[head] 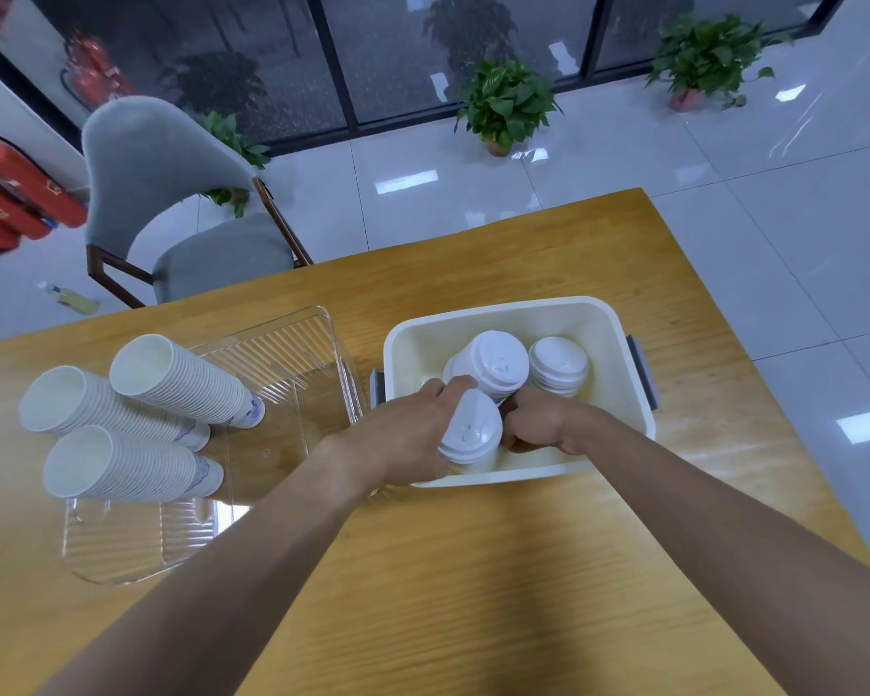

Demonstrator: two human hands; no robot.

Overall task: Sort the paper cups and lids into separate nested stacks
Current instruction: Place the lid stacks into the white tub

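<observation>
The left hand [413,434] curled around a stack of lids [470,434] inside the white bin [498,313]. At its 3 o'clock, the right hand [543,419] was curled beside the stack; I cannot tell what it held.

The right hand [543,419] has its fingertips hidden behind the near stack of white plastic lids [470,434], which covers the cream plastic tub's [498,313] floor; both forearms run off the bottom edge.

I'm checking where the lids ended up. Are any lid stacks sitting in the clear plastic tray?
No, all three lid stacks stand in the white bin; the clear tray holds only paper cup stacks.
</observation>
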